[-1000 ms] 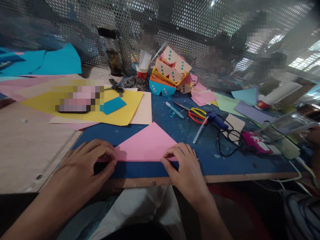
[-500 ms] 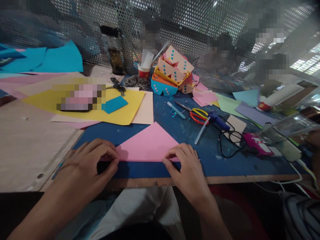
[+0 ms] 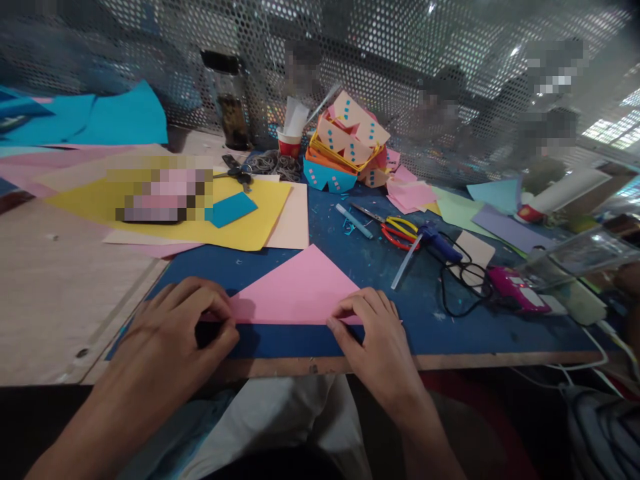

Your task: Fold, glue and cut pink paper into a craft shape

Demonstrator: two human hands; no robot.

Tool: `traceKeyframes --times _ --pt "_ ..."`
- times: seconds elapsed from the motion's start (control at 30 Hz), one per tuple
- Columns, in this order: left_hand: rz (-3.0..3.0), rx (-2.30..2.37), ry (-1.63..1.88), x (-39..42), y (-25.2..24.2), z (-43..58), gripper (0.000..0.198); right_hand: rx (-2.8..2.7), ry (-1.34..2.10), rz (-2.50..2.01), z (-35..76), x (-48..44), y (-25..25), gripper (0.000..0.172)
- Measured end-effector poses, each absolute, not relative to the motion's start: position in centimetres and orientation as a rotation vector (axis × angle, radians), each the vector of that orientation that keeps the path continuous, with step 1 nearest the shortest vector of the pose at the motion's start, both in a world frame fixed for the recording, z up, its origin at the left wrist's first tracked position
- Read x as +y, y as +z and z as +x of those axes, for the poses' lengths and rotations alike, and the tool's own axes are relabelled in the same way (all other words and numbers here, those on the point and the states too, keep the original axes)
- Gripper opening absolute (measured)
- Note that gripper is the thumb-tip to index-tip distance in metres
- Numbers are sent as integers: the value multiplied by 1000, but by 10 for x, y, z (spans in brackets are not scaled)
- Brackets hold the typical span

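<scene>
A pink sheet of paper (image 3: 295,287), folded into a triangle, lies on the blue table mat (image 3: 280,341) with its point away from me and its long folded edge towards me. My left hand (image 3: 185,323) is closed in a pinch on the left end of that edge, its thumb and forefinger hiding the corner. On the right, my right hand (image 3: 373,327) pinches the same edge between thumb and fingers. The paper's right tip shows just past that hand.
Scissors (image 3: 400,230), a blue glue gun (image 3: 440,243) with a black cord and a pale blue pen (image 3: 354,221) lie beyond my right hand. Yellow paper (image 3: 240,227) with a blue piece is at left. Paper baskets (image 3: 345,143) stand behind, near a dark bottle (image 3: 233,117).
Both hands stay pinched on the folded edge in nearly the same place. The whole view has shifted very slightly; nothing else visibly differs.
</scene>
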State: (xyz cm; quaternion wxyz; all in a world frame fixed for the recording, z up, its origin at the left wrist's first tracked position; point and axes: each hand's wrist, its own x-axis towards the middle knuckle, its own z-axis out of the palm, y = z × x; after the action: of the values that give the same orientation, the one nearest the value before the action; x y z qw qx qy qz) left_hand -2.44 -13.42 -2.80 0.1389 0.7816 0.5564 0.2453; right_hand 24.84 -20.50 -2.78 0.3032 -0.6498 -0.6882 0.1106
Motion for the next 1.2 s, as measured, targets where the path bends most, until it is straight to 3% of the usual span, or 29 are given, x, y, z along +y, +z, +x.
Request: traceKeyframes --times 1.2 --pt "2251 1690 644 -130 -37 -56 24 -1835 273 -1734 249 -205 -28 9"
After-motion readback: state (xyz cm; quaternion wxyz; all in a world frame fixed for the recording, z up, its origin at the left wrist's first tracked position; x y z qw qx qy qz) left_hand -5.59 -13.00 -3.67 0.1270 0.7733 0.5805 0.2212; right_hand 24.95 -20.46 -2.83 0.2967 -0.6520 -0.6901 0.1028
